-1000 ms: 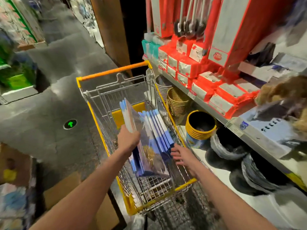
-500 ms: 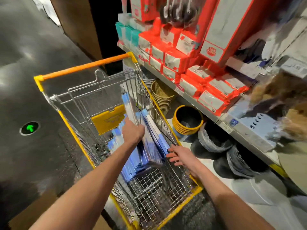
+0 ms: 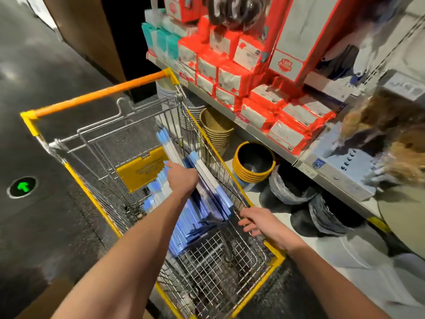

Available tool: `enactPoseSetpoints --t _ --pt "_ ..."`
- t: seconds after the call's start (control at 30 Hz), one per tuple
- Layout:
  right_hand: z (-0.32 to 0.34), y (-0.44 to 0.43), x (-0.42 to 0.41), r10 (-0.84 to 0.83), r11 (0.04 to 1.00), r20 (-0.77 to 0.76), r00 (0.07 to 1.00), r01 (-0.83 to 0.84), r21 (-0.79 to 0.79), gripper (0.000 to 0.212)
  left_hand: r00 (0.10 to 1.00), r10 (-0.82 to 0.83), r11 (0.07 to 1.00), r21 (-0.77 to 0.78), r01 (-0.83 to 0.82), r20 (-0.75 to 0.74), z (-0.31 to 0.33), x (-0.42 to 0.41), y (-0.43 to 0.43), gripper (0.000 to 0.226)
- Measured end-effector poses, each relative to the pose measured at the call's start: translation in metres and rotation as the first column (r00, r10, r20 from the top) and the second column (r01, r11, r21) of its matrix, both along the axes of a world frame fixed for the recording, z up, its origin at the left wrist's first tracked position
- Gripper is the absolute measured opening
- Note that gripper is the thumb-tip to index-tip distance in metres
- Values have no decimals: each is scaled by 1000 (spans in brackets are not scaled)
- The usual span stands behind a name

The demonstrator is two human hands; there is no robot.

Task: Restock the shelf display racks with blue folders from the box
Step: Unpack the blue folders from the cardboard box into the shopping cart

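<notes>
Where left hand [image 3: 182,178] has grip, blue folders [image 3: 212,188] lean.

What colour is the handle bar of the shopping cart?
The handle bar is orange, with yellow corners; the head view shows it best.

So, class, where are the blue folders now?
Head view, centre: the folders stand inside the cart, leaning against its right side, with the left hand holding them.
</notes>
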State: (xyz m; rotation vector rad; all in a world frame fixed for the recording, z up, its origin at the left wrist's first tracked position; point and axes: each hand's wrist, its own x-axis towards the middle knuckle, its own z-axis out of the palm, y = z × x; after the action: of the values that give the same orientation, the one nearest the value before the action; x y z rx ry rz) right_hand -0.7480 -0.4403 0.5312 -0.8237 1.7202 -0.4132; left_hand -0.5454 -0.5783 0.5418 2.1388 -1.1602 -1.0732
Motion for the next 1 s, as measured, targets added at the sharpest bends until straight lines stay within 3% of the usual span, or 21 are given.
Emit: enactPoseSetpoints --t 0.2,0.37,0.5,0.67,0.87,1.0 --pt "-4 1 -4 30 999 25 999 -29 -25 23 1000 -19 997 73 18 4 -42 -12 0 84" --pt "-25 -12 3 -17 1000 -7 1000 18 9 15 998 -50 991 129 46 26 -90 -35 -6 79" --pt "-50 -11 7 -23 999 -45 999 25 37 19 981 -143 982 143 125 127 -120 -47 -10 79" --pt "-70 -14 12 76 995 -120 990 -68 71 30 781 -538 841 267 471 318 -152 -34 -24 90" --pt "-89 -9 20 230 968 -172 958 -207 140 25 604 -672 735 286 615 429 -152 -19 -32 82" --pt "-91 -1 30 441 889 -231 867 -388 242 27 623 -631 745 139 652 462 -141 6 -15 66"
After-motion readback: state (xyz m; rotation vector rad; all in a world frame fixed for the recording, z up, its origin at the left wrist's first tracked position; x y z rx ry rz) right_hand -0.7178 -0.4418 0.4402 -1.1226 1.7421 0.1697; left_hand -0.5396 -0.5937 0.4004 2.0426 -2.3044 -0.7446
